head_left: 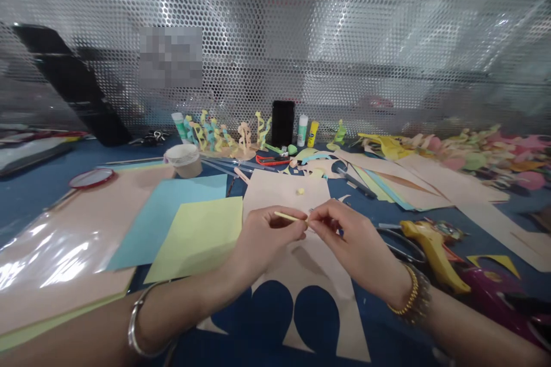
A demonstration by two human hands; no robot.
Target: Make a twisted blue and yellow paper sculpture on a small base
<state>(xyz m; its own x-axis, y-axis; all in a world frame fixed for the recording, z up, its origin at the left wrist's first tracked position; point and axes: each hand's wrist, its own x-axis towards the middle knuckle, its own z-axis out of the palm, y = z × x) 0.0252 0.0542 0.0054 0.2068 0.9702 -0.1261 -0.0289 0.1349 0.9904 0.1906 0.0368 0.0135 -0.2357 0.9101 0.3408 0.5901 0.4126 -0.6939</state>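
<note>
A thin pale-yellow strip, seemingly of paper (pixel 287 216), is pinched between my two hands over a peach paper sheet with round cut-outs (pixel 297 275). The fingers of my left hand (pixel 269 235) close on its middle part. My right hand (pixel 344 229) pinches the strip's right end, where the fingertips of both hands nearly meet. Just beyond, a small yellow paper piece (pixel 300 191) lies on the peach sheet. Left of my hands are a light-green sheet (pixel 202 235) and a blue sheet (pixel 172 206).
A yellow glue gun (pixel 434 252) and scissors (pixel 400 243) lie right. Behind stand a phone (pixel 283 123), glue sticks (pixel 302 131) and several curled paper figures (pixel 210 132). A tape roll (pixel 184 160) sits left; a red cutter (pixel 273 160) lies ahead. Paper scraps (pixel 495 155) pile up far right.
</note>
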